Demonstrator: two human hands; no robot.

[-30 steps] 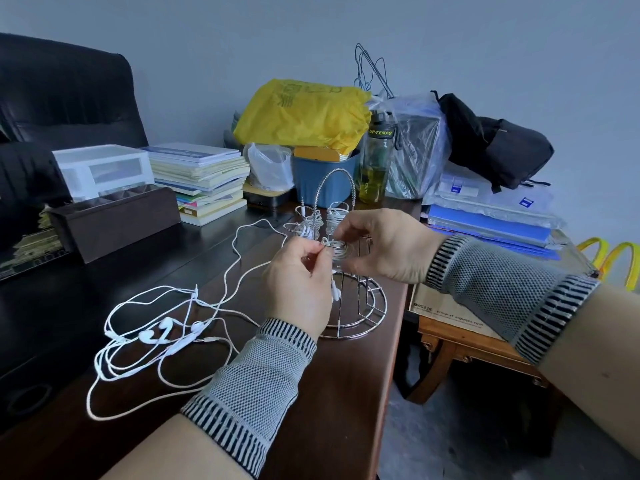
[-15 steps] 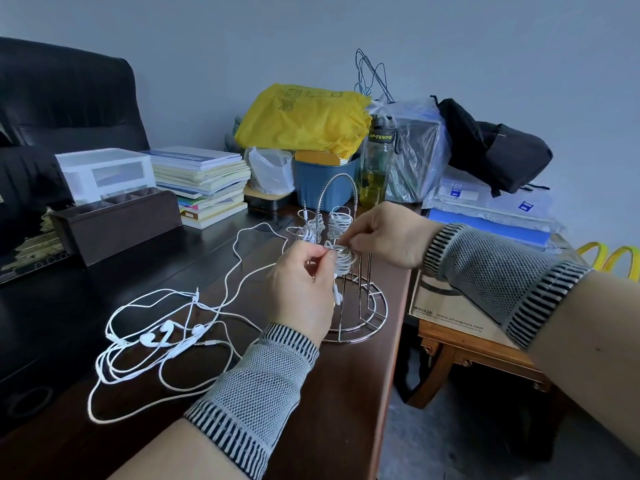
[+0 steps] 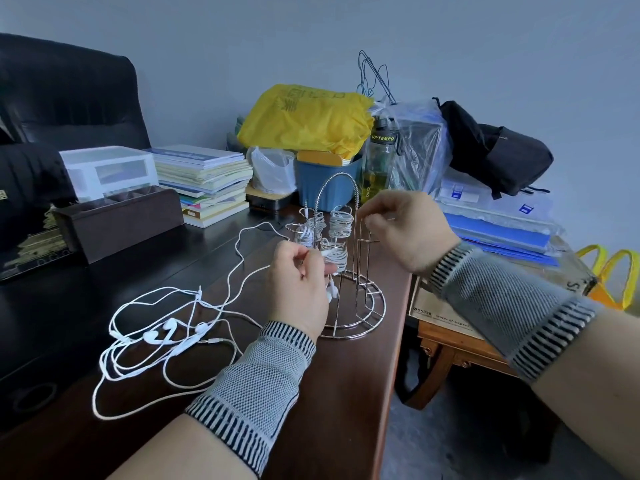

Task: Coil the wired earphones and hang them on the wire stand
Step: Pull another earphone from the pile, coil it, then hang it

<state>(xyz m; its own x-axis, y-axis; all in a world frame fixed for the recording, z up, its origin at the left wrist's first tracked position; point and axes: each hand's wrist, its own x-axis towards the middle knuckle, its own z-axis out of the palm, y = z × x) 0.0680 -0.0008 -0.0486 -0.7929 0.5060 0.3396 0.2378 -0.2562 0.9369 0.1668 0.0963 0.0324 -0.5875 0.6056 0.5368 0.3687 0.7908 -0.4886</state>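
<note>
The wire stand (image 3: 358,317) stands on the dark desk near its right edge. Three coiled white earphones hang on its prongs: one at the upper right (image 3: 341,223), one behind on the left (image 3: 311,230), one lower in front (image 3: 335,258). My left hand (image 3: 298,289) pinches that front coil, and an earbud (image 3: 332,291) dangles below it. My right hand (image 3: 405,226) is higher and to the right, with curled fingertips pinching the top of an upright prong of the stand. A loose tangle of white earphones (image 3: 162,336) lies on the desk to the left.
Behind the stand are a blue bin (image 3: 329,181), a bottle (image 3: 381,164), a yellow bag (image 3: 308,119) and stacked books (image 3: 207,181). A brown box (image 3: 117,220) sits at the left. The desk edge (image 3: 398,341) drops beside a low wooden table (image 3: 450,344).
My right hand has left the front coil and moved up and to the right, to the prong's top. My left hand has stayed at the coil.
</note>
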